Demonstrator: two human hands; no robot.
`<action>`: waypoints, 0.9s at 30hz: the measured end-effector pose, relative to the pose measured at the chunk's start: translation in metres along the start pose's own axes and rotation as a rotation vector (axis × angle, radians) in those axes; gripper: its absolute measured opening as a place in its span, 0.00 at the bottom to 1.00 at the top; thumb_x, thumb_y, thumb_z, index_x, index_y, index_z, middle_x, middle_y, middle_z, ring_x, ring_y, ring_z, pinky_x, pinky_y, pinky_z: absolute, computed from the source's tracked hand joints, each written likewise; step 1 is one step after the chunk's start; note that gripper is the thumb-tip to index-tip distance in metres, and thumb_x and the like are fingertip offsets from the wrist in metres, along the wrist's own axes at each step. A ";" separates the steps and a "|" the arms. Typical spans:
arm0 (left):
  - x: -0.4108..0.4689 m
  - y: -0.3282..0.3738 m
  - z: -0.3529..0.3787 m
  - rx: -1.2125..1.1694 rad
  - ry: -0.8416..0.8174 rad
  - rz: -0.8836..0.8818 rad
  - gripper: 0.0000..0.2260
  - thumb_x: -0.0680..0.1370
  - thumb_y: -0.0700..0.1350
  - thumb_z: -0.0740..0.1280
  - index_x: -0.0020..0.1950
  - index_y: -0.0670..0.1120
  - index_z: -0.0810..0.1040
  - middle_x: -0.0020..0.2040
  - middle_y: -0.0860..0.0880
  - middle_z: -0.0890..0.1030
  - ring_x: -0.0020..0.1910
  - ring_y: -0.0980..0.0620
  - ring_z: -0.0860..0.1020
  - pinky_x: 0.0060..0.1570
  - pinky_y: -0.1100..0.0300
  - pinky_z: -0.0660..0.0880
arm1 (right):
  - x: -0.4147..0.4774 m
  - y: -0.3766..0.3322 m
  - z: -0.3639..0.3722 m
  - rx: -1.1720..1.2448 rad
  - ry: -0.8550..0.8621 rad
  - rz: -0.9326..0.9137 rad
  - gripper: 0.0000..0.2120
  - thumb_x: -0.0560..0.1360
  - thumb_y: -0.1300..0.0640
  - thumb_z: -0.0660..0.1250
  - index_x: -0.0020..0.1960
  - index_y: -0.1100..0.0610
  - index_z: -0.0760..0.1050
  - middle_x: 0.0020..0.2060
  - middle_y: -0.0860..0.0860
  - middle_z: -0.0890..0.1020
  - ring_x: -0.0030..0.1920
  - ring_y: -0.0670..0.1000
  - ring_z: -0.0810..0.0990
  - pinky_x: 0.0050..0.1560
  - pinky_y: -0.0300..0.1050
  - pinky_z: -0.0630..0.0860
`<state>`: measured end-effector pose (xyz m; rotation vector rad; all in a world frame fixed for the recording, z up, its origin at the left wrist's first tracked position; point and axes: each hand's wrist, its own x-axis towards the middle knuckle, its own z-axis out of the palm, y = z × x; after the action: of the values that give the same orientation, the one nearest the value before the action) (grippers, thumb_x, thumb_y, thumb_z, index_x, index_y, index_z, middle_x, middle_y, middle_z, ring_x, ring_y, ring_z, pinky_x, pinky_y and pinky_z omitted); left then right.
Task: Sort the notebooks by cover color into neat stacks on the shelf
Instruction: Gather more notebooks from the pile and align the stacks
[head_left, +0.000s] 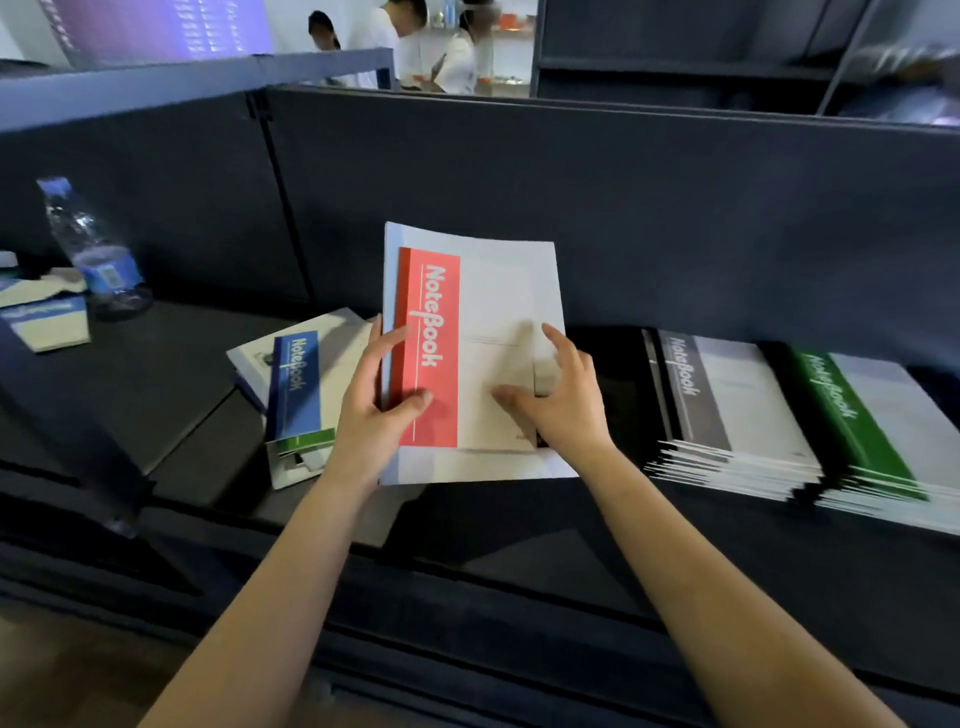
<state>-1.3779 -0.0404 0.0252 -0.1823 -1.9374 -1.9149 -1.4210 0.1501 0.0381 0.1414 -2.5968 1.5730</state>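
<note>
A red notebook (441, 312) lies on top of a larger white-and-pale-blue notebook, both raised above the dark shelf (197, 374) at the centre. My left hand (374, 400) grips their left edge, thumb on the red band. My right hand (561, 395) rests on the red notebook's white cover with its fingers spread. To the left a loose pile has a blue notebook (296, 384) on top with a green one showing beneath it. At the right stand a grey-covered stack (727, 405) and a green-covered stack (872, 431).
A plastic water bottle (93, 249) stands at the shelf's far left beside another blue notebook (47, 317). A dark back panel (623, 208) closes the shelf behind. People stand in the background beyond it.
</note>
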 end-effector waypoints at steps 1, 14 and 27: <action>-0.002 0.002 0.011 -0.003 -0.016 0.015 0.27 0.74 0.28 0.67 0.61 0.58 0.71 0.68 0.58 0.67 0.64 0.58 0.72 0.48 0.66 0.77 | -0.003 0.003 -0.010 0.013 0.038 -0.011 0.42 0.69 0.50 0.76 0.75 0.43 0.57 0.69 0.48 0.62 0.56 0.45 0.71 0.37 0.31 0.77; -0.028 0.005 0.168 -0.147 -0.231 -0.098 0.28 0.78 0.31 0.62 0.70 0.58 0.62 0.65 0.62 0.68 0.59 0.72 0.72 0.48 0.71 0.76 | -0.051 0.071 -0.165 0.103 0.426 0.017 0.28 0.77 0.66 0.65 0.70 0.43 0.65 0.66 0.42 0.72 0.63 0.41 0.72 0.44 0.22 0.70; -0.085 0.031 0.368 -0.077 -0.509 -0.111 0.33 0.76 0.41 0.69 0.71 0.66 0.57 0.71 0.64 0.59 0.70 0.63 0.61 0.57 0.67 0.71 | -0.126 0.152 -0.343 0.222 0.640 0.116 0.30 0.77 0.66 0.64 0.69 0.38 0.62 0.61 0.42 0.75 0.52 0.40 0.77 0.38 0.31 0.76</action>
<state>-1.3606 0.3383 0.0323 -0.6528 -2.2225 -2.1739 -1.3025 0.5280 0.0454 -0.4321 -1.9659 1.6000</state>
